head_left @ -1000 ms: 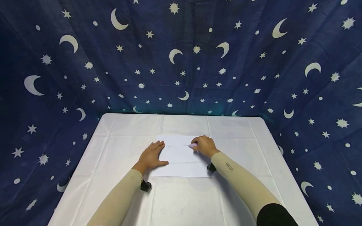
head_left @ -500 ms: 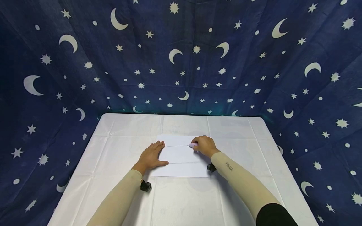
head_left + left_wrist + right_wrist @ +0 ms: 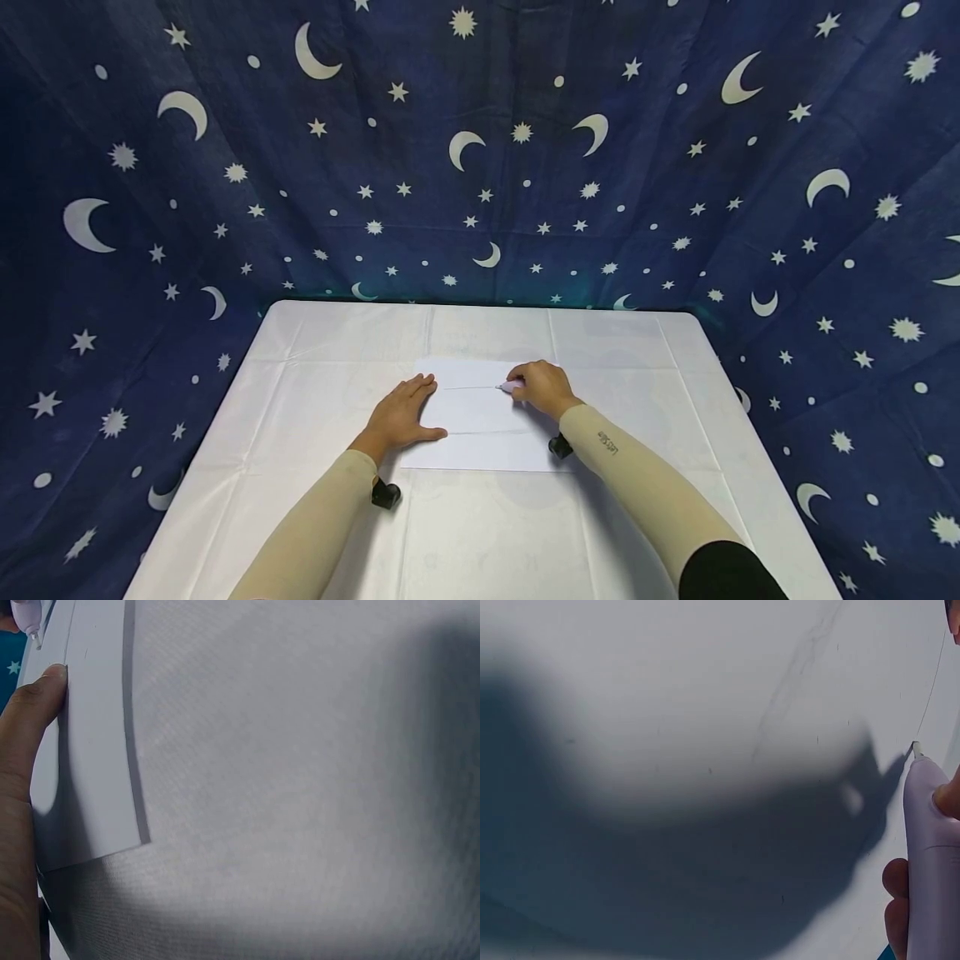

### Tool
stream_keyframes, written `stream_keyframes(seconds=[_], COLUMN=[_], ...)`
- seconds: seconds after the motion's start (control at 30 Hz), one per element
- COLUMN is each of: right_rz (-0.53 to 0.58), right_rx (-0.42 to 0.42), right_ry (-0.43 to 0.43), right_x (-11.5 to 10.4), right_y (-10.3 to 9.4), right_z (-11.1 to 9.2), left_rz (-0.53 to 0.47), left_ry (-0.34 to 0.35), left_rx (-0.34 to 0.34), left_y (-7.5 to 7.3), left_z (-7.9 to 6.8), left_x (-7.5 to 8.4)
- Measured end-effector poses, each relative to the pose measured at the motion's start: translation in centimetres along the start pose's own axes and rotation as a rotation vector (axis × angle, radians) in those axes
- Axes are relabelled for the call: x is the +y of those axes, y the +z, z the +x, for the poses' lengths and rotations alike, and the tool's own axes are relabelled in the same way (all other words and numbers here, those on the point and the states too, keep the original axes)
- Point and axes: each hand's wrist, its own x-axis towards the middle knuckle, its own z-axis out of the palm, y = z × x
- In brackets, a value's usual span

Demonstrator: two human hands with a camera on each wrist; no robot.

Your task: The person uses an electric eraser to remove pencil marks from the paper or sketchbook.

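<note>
A white sheet of paper (image 3: 480,412) lies flat on the table. My left hand (image 3: 405,412) rests spread on its left side, thumb (image 3: 46,694) on the paper in the left wrist view. My right hand (image 3: 546,387) grips a lilac electric eraser (image 3: 934,877), a thick pen-shaped body with a slim pale tip. That tip is right at the end of a thin dark line (image 3: 932,690) drawn across the upper part of the sheet. Lower down runs a faint, smudged line (image 3: 795,679). The right palm hides the sheet's upper right corner.
The table (image 3: 487,533) wears a creased white cloth. Behind and to both sides hangs a dark blue curtain (image 3: 420,150) with moons and stars. Each wrist carries a small black camera, such as the left one (image 3: 386,494). Small dark specks dot the paper.
</note>
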Motion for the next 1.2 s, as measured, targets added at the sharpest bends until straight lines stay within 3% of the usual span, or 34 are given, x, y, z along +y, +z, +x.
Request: stream_keyframes(seconds=[0.33, 0.7, 1.2], right_rz=[-0.002, -0.025, -0.018], right_rx=[0.006, 0.004, 0.02], right_ry=[-0.014, 0.013, -0.024], right_x=[-0.56, 0.34, -0.27], right_y=[0.21, -0.09, 0.15], right_z=[0.02, -0.17, -0.03], left_rz=[0.012, 0.017, 0.003], left_ry=[-0.002, -0.009, -0.019], left_rx=[-0.008, -0.017, -0.029], left_y=[-0.09, -0.22, -0.41], left_z=[0.03, 0.01, -0.08], left_x=[0.16, 0.21, 0.35])
